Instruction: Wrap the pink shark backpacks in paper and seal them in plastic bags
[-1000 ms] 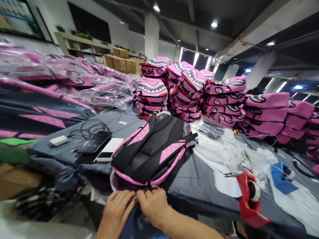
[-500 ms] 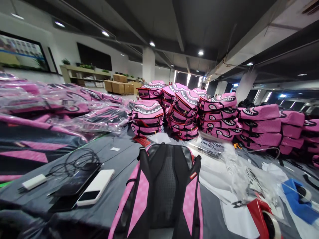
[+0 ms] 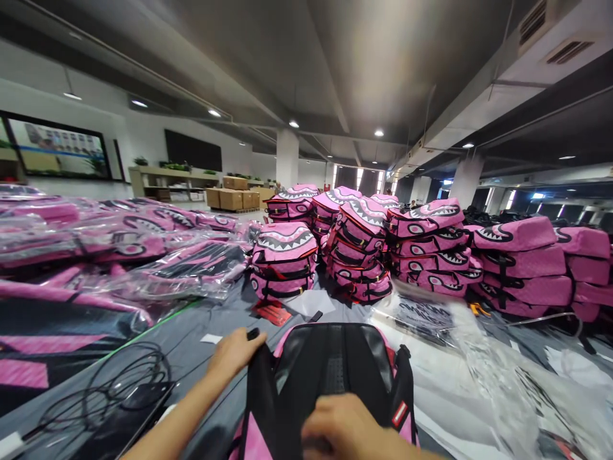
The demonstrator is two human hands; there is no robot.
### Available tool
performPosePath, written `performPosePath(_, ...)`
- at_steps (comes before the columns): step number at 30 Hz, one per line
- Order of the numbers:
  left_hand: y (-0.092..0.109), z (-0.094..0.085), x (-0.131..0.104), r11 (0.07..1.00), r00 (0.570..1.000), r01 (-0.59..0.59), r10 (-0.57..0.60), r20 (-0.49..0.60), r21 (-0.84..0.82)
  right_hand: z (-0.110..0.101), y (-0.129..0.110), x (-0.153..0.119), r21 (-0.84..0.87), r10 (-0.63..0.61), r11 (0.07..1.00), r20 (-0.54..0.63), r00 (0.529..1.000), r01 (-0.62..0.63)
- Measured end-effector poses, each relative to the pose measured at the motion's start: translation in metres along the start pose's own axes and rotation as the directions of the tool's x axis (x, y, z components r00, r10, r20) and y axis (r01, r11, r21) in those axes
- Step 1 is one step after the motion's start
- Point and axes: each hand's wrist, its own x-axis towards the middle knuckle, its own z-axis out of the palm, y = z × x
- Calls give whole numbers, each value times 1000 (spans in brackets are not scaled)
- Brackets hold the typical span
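With the left hand [image 3: 234, 350], pinches a black strap [image 3: 259, 377] of the backpack [image 3: 335, 354], lying back-side up in front of the stacked bags [image 3: 283, 255]. Curls the right hand [image 3: 343, 418] over the backpack, farther from the stacked bags; cannot tell whether gripping anything.

Two hands [image 3: 234, 354] [image 3: 338, 421], one foreground backpack [image 3: 335, 364], one red strap label [image 3: 399, 413], two ceiling vents [image 3: 532, 23] [image 3: 569, 52].

Head-worn view, forward and down

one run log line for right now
left hand: pinching black strap | right hand: over backpack | rest: stacked pink bags, white paper
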Motion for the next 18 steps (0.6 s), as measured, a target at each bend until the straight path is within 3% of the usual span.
performPosePath(2,-17,-14,-6,992,998,33,-26,62,-125,-6,-4,49,-118,-71,991,-10,997,70)
performPosePath(4,-32,-17,-15,971,996,59,-40,86,-234,-3,-9,97,-181,-123,976,0,992,121)
performPosePath(8,-49,6,-20,961,995,100,-100,12,-257,27,-16,162,-245,-28,969,35,999,35)
performPosePath(12,-60,24,-4,968,980,171,-186,-67,-185,47,-10,169,-275,-22,961,43,999,33)
performPosePath(15,-75,16,0,959,964,225,-245,-105,-172,39,1,154,-297,-132,942,97,987,155)
performPosePath(18,-92,3,-8,937,942,274,-307,-136,-218,25,12,139,-294,-272,902,180,945,316)
